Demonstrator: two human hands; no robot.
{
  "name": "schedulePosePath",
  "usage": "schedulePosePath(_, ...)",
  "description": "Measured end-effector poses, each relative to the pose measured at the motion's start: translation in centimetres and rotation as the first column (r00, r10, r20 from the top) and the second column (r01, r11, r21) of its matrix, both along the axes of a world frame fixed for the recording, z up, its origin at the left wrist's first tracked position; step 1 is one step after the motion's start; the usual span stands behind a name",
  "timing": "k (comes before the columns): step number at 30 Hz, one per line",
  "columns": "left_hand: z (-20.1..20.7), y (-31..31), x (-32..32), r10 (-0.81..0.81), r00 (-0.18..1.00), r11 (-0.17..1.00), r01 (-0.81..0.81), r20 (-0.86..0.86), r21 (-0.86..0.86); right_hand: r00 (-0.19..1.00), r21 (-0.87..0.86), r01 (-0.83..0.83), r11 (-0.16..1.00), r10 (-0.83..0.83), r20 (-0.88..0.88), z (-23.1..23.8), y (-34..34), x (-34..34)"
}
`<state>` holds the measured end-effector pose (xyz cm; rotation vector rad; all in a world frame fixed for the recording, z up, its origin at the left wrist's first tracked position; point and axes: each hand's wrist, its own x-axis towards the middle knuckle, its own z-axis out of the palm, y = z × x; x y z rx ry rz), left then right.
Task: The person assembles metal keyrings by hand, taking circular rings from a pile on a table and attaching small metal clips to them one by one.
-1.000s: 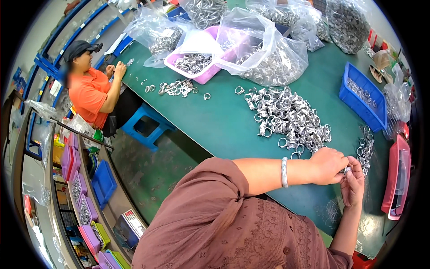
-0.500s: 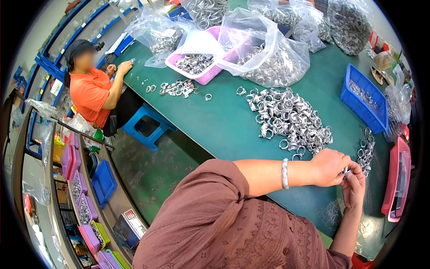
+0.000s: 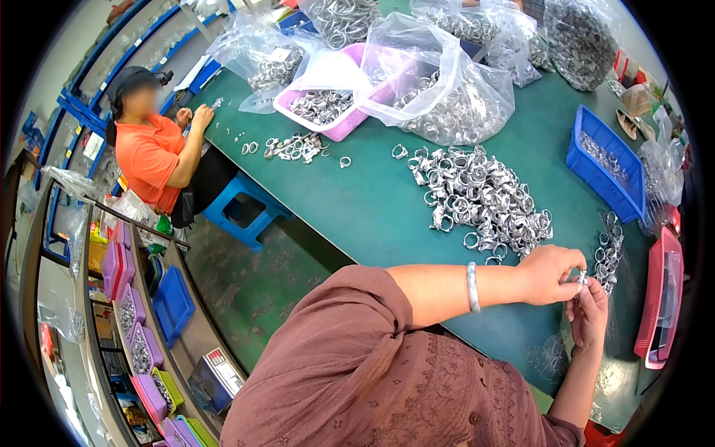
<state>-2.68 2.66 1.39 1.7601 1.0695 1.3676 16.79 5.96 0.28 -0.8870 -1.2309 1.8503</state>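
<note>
My left hand [image 3: 550, 276], with a pale bangle [image 3: 473, 287] on its wrist, pinches a small silver metal ring part [image 3: 581, 278] between thumb and fingertips. My right hand [image 3: 588, 311] meets it from below, its fingers closed on the same part. The fingers cover much of the part, so its full shape is hidden. Just left of and beyond my hands lies a large heap of silver metal rings [image 3: 484, 197] with small lugs. A smaller row of the rings [image 3: 609, 253] lies right beside my hands.
A blue tray [image 3: 607, 164] with small metal pieces and a pink basket [image 3: 659, 298] stand on the right. Farther back are a clear bag of rings [image 3: 462, 112] and a pink tub [image 3: 342, 130]. Across the green table [image 3: 298, 190], a person in orange [image 3: 153, 160] sits working.
My fingers have shifted around the ring part, showing more of it. My left thumb and index finger are more extended. The other person's hands have drawn back slightly.
</note>
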Motion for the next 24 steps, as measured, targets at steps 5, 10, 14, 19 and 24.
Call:
schedulePosePath(5, -0.1, 0.1, 0.1, -0.029, 0.999, 0.999, 0.031, 0.040, -0.041, 1.000, 0.011, -0.004, 1.000, 0.004, 0.017, -0.1, 0.0, 0.1)
schedulePosePath(10, 0.1, 0.0, 0.0, -0.066, 0.993, 0.994, 0.074, 0.096, -0.084, 0.999, 0.066, 0.030, 0.997, -0.032, 0.028, 0.3, -0.4, -0.2)
schedulePosePath(14, 0.1, 0.0, 0.1, -0.092, 0.987, 0.989, 0.106, 0.133, -0.102, 0.999, 0.066, 0.032, 0.997, -0.033, 0.007, 0.7, -0.4, -0.4)
schedulePosePath(19, 0.0, 0.0, 0.0, -0.059, 0.990, 0.997, 0.066, 0.127, -0.049, 0.999, 0.081, 0.042, 0.996, -0.045, 0.030, 1.0, -0.5, -0.7)
schedulePosePath(24, -0.2, 0.0, 0.1, -0.008, 0.998, 0.995, 0.013, 0.056, -0.100, 0.993, 0.150, 0.047, 0.988, -0.062, 0.098, 1.1, -0.8, -1.0)
